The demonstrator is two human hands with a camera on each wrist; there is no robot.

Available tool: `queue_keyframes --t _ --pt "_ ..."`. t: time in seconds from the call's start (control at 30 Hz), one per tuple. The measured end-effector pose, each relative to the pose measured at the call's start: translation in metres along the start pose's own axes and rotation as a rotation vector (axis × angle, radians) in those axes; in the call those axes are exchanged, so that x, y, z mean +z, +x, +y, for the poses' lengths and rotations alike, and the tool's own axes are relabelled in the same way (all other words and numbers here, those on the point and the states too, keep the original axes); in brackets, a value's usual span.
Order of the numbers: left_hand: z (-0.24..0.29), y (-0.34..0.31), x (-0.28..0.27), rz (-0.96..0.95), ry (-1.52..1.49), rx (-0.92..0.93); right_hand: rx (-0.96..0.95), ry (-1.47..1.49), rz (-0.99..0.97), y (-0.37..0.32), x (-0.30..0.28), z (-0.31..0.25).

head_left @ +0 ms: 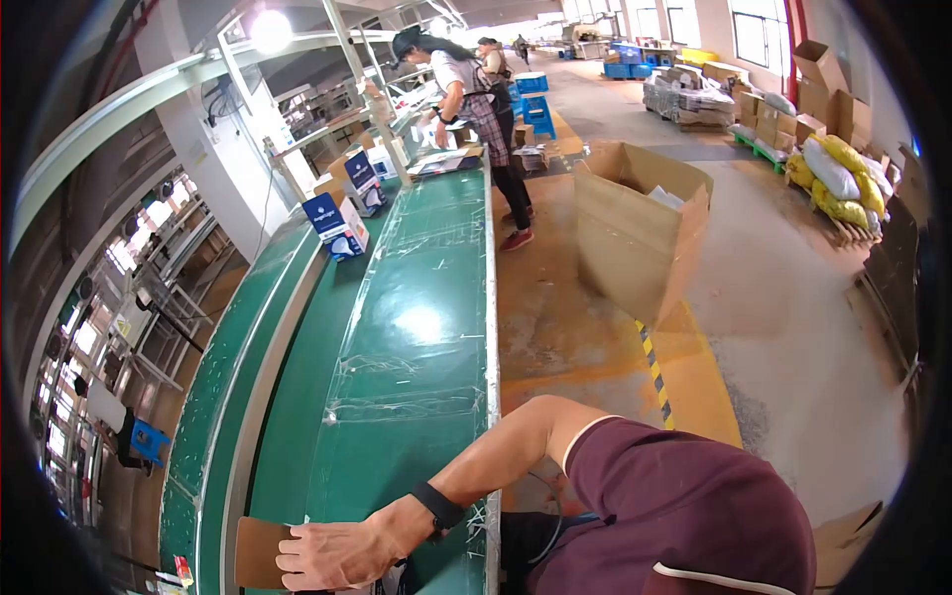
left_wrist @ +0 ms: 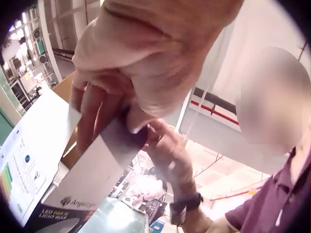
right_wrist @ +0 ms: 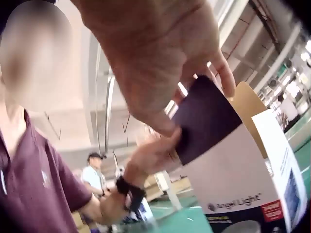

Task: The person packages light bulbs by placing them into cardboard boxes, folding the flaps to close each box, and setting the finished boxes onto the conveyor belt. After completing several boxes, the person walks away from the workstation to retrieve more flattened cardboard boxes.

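A printed light bulb box [left_wrist: 73, 194] with raised flaps stands at both hands. In the left wrist view my left hand [left_wrist: 141, 58] holds its dark top flap, thumb on the near face and fingers behind. My right hand [right_wrist: 160, 58] pinches the same dark flap [right_wrist: 209, 116] from above in the right wrist view, its thumb beside the left fingertips. In the head view, the right hand [head_left: 337, 555] overlaps the box, and a brown flap [head_left: 260, 550] shows past its fingertips. The left hand is hidden there. A white side flap [left_wrist: 41, 141] stands out from the box.
Two blue-and-white boxes [head_left: 337, 226] stand farther along the green conveyor belt [head_left: 416, 268]. A metal rail [head_left: 490, 297] edges the belt. A large open carton [head_left: 635, 228] sits on the floor to the right. Another person [head_left: 461, 99] stands at the belt's far end.
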State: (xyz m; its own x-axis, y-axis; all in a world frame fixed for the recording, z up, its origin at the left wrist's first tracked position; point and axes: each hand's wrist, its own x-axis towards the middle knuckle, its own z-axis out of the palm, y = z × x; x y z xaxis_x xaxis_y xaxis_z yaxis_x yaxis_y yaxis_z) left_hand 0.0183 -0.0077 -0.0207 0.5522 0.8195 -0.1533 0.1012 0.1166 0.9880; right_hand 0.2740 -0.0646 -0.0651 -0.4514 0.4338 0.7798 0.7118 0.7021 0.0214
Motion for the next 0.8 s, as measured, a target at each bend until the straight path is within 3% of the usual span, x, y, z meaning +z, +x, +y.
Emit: queue_keyframes --t 0.03,0.13,0.23,0.27,0.37,0.47,0.57,0.67,0.8 --pt "0.007 0.011 -0.011 -0.033 0.022 -0.017 0.028 -0.014 0.014 0.002 0.004 0.000" --pt "0.026 0.026 -0.011 -0.207 1.120 0.366 0.005 0.050 0.068 0.006 0.006 0.004" --pt "0.056 0.030 0.017 -0.372 0.781 0.034 0.046 0.034 -0.022 0.005 0.002 0.009" --pt "0.056 0.033 0.017 -0.413 0.734 0.009 0.054 0.054 -0.019 0.004 -0.001 0.009" --pt "0.057 0.021 0.027 -0.240 0.664 -0.012 0.039 0.058 0.012 0.004 -0.004 0.008" --pt "0.039 0.043 0.005 -0.479 0.503 -0.010 -0.019 -0.037 0.046 0.004 0.010 0.009" --pt "0.029 0.057 -0.002 -0.554 0.533 0.069 -0.044 0.038 0.045 0.000 0.001 0.015" --pt "0.026 0.061 0.007 -0.528 0.515 0.026 0.011 0.161 0.091 -0.006 0.004 0.019" --pt "0.030 0.058 0.016 -0.507 0.557 0.010 -0.006 0.080 -0.054 -0.011 -0.026 0.004"
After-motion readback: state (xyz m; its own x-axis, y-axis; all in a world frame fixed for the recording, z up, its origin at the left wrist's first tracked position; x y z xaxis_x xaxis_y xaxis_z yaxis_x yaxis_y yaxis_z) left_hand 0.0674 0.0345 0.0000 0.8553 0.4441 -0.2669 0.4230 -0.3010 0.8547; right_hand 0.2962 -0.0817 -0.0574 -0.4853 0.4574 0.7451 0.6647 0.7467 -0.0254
